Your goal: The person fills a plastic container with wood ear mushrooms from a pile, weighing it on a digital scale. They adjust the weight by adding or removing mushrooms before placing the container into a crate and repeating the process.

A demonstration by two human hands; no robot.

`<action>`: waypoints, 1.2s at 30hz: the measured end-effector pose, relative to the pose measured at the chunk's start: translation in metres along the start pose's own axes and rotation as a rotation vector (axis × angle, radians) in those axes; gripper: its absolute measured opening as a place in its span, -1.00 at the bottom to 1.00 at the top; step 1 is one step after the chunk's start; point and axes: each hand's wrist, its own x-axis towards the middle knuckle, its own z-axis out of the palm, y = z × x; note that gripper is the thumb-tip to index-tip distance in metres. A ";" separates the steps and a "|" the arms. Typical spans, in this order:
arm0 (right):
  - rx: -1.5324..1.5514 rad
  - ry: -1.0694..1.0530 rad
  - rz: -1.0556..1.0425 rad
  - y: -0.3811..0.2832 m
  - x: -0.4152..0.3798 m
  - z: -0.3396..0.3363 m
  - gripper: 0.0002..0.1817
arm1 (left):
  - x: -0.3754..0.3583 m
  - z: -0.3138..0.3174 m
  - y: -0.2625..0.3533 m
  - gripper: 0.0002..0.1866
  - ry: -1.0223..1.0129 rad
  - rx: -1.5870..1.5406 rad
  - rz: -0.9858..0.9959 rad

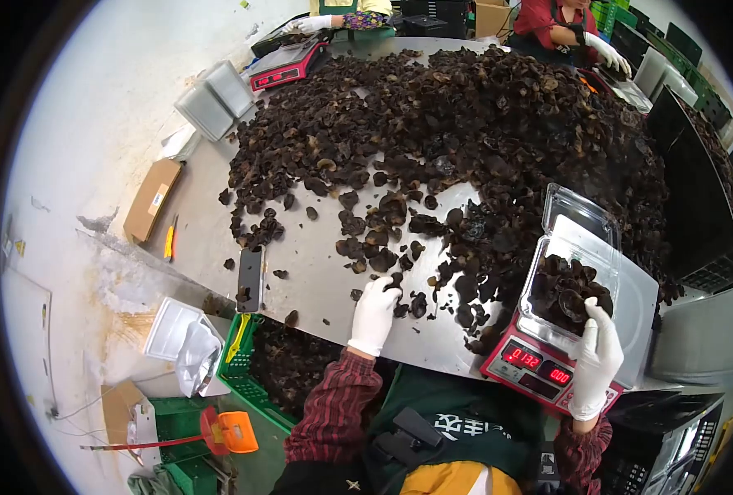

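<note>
My left hand (373, 319), in a white glove, is over the steel table (317, 289), its fingers curled around a dark wood ear mushroom (396, 280). My right hand (597, 360), also gloved, reaches over the front of a red digital scale (540, 375). Its fingertips pinch the edge of a wood ear mushroom (577, 307) in a clear plastic clamshell box (540, 320). The box lies on the scale with its lid (582, 216) swung back, partly filled with mushrooms. Red digits on the display seem to read 0.132 and 0.00.
A big heap of wood ear mushrooms (457, 115) covers the table's far side. Stacked clear boxes (214, 103) and another scale (288, 68) stand at the far left. A green crate (239, 363) is below the near edge. Two co-workers (350, 16) are across the table.
</note>
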 end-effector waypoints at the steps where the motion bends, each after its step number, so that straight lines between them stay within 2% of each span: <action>1: 0.021 -0.071 0.092 -0.008 -0.002 0.006 -0.74 | 0.000 -0.005 0.000 -0.86 0.052 -0.024 0.009; 2: 0.041 -0.140 0.184 -0.012 -0.004 0.009 -0.74 | 0.000 -0.011 -0.001 -0.86 0.049 -0.023 0.011; 3: -0.059 -0.119 -0.137 0.002 -0.007 0.021 -0.73 | 0.000 -0.018 -0.003 -0.85 0.128 -0.137 -0.039; 4: -0.029 -0.185 -0.204 -0.005 -0.009 0.030 -0.71 | 0.000 -0.025 -0.004 -0.85 0.208 -0.251 -0.090; 6: -0.117 -0.248 -0.523 -0.014 -0.010 0.057 -0.76 | -0.002 -0.044 -0.001 -0.85 0.223 -0.335 -0.231; 8: -0.174 -0.591 -0.357 -0.024 -0.020 0.084 -0.68 | -0.010 -0.049 -0.010 -0.80 0.202 -0.177 -0.139; 10: -0.132 -0.700 -0.419 -0.013 -0.028 0.122 -0.65 | -0.024 -0.051 -0.008 -0.75 0.065 0.052 -0.167; 12: -0.031 -0.679 -0.574 0.003 -0.036 0.160 -0.65 | -0.031 -0.050 -0.004 -0.67 0.055 0.214 -0.121; 15: -0.090 -0.716 -0.581 0.007 -0.042 0.199 -0.63 | -0.042 -0.038 -0.020 -0.74 0.095 0.171 -0.091; 17: -0.428 -0.667 -0.717 0.018 -0.046 0.220 -0.71 | -0.042 -0.035 -0.032 -0.78 0.120 0.065 -0.132; 18: -0.428 -0.662 -0.719 0.017 -0.044 0.222 -0.71 | -0.040 -0.035 -0.035 -0.81 0.149 -0.042 -0.174; 20: -0.196 -0.608 -0.735 0.017 -0.041 0.225 -0.92 | -0.023 -0.039 -0.028 -0.84 0.201 -0.068 -0.153; 21: -0.171 -0.609 -0.691 0.014 -0.041 0.223 -0.96 | -0.013 -0.040 -0.025 -0.84 0.218 -0.094 -0.100; 24: -0.199 -0.654 -0.647 0.010 -0.042 0.213 -0.98 | 0.022 -0.037 -0.017 -0.79 0.174 -0.111 -0.025; 26: -0.119 -0.627 -0.703 -0.001 -0.037 0.199 -0.95 | 0.044 -0.022 -0.014 -0.73 0.056 -0.010 0.009; 27: -0.105 -0.647 -0.691 -0.008 -0.034 0.188 -0.93 | 0.052 -0.016 -0.015 -0.67 -0.054 0.045 -0.034; 28: -0.102 -0.633 -0.662 -0.017 -0.032 0.175 -0.93 | 0.058 -0.008 -0.018 -0.70 -0.082 0.145 -0.009; 30: -0.109 -0.590 -0.672 -0.029 -0.022 0.140 -0.91 | 0.064 0.005 -0.027 -0.76 -0.048 0.081 -0.005; 32: -0.215 -0.407 -0.666 -0.031 -0.012 0.101 -0.85 | 0.066 0.008 -0.036 -0.84 -0.037 0.015 -0.015; 34: -0.401 -0.283 -0.546 -0.032 0.004 0.057 -0.81 | 0.065 0.008 -0.043 -0.85 0.036 -0.086 -0.015; 36: -0.395 -0.016 -0.509 -0.014 0.016 0.022 -0.77 | 0.069 0.002 -0.035 -0.86 0.073 -0.149 -0.050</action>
